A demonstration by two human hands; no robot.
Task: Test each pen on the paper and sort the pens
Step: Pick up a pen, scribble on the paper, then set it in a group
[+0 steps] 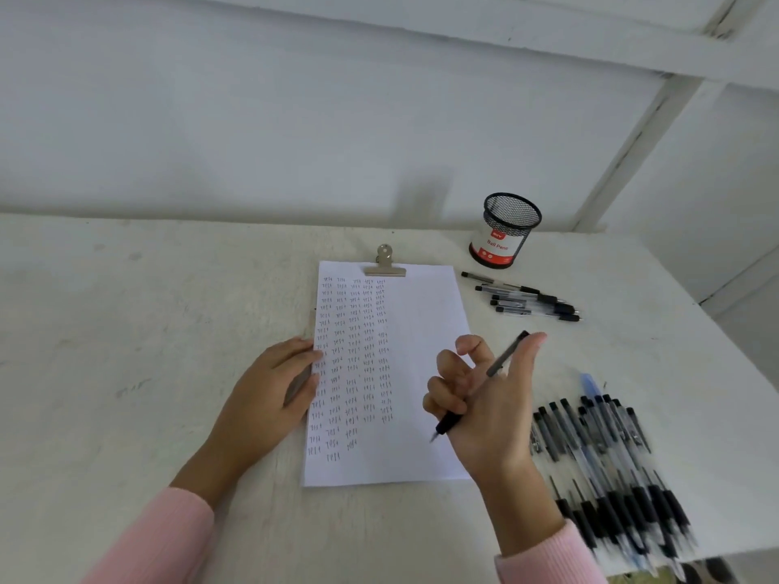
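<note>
A white sheet of paper [421,330] lies under a metal clip [385,263], its left half filled with rows of small handwritten words. My left hand [269,389] rests flat on the sheet's left edge. My right hand [484,398] holds a black pen [501,362] above the paper's right side, palm turned up, tip pointing down-left. A large heap of black pens [607,469] lies to the right near the table edge. A small group of several pens [527,301] lies behind it.
A black mesh pen cup [506,231] with a red and white label stands at the back right on the white table [126,330]. The table's right edge runs diagonally just beyond the pen heap. A white wall stands behind.
</note>
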